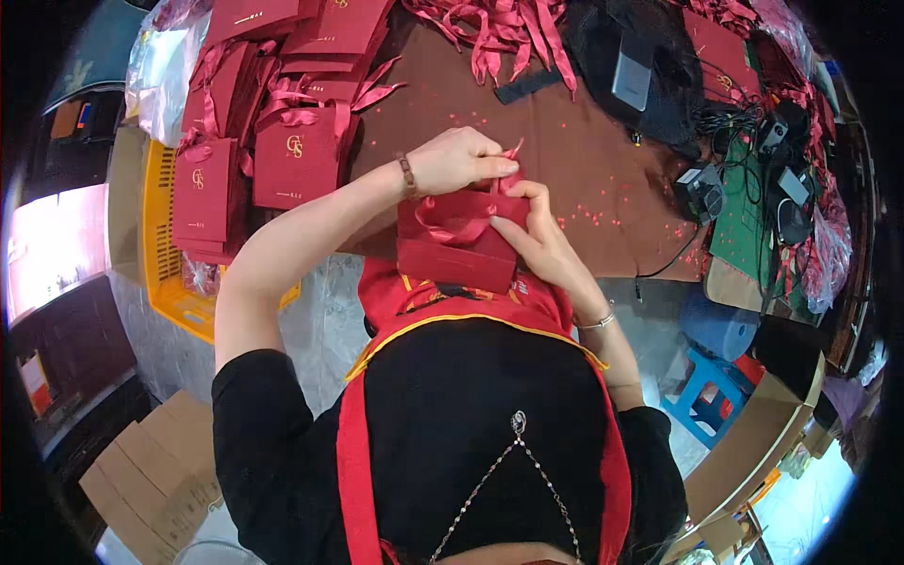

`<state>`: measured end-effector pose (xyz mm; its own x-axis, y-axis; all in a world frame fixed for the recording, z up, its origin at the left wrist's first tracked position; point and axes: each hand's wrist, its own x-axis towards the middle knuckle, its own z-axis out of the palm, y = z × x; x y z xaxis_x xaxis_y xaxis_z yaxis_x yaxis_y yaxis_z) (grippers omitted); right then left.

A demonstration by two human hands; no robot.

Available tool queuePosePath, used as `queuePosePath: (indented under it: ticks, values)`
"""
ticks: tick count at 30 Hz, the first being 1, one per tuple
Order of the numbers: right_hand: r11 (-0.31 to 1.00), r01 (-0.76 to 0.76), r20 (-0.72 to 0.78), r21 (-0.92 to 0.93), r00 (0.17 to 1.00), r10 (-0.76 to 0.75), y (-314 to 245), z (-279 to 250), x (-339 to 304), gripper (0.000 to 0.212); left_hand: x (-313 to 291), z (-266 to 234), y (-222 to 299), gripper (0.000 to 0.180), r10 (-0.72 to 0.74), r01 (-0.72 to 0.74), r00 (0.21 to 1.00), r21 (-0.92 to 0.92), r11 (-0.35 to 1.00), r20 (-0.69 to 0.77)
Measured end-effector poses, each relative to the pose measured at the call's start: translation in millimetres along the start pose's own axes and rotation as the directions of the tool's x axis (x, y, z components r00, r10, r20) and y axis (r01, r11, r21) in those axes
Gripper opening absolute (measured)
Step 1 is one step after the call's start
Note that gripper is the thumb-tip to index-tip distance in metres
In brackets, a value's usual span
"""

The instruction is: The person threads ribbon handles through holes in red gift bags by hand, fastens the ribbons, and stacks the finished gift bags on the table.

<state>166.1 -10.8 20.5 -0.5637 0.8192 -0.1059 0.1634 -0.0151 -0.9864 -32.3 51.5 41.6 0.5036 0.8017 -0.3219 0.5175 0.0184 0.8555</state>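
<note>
A small dark-red paper gift bag (459,262) is in front of my body, at the near edge of the brown-covered table (424,99). Its satin ribbon handle (450,226) loops over the front side. My left hand (460,162) is closed at the far side of the bag's opening, pinching a ribbon end between thumb and fingers. On the right, my right hand (539,234) grips the bag's upper rim, with its thumb on the front and the fingers partly hidden behind.
Stacks of finished-looking red bags (298,155) with ribbons fill the table's left side, beside a yellow crate (162,217). Loose red ribbons (499,38) lie at the far edge. Cables, a black bag (603,80) and small devices crowd the right. A blue stool (706,395) stands lower right.
</note>
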Motion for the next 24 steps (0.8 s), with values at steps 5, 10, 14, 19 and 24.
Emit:
queuePosePath:
  ticks: [5,10,14,19,24]
  values:
    - [0.987,0.119,0.059,-0.109,0.992,-0.113,4.3,-3.2,1.0,0.043,22.5,-17.5,3.9,0.042,-0.07,0.013,0.981,-0.298,0.954,-0.181]
    - [0.995,0.06,-0.011,0.083,0.998,-0.059,-0.7,-12.2,5.3,0.048,34.3,-27.9,6.1,0.029,-0.252,0.19,0.967,-0.548,0.815,-0.04]
    - [0.979,0.071,-0.192,0.191,0.981,-0.033,10.3,-20.3,7.1,0.055,25.7,-45.8,-2.4,0.054,-0.152,0.019,0.971,-0.577,0.817,-0.182]
    - [0.856,0.241,-0.493,0.457,0.87,0.019,6.6,-27.7,23.6,0.058,-27.8,-40.8,-22.5,0.075,0.019,-0.101,0.99,-0.606,0.789,-0.14]
    - [0.902,0.223,-0.546,0.369,0.838,0.016,11.1,-17.7,32.5,0.045,-60.2,1.2,-9.5,0.061,-0.159,-0.046,0.955,-0.653,0.756,-0.251]
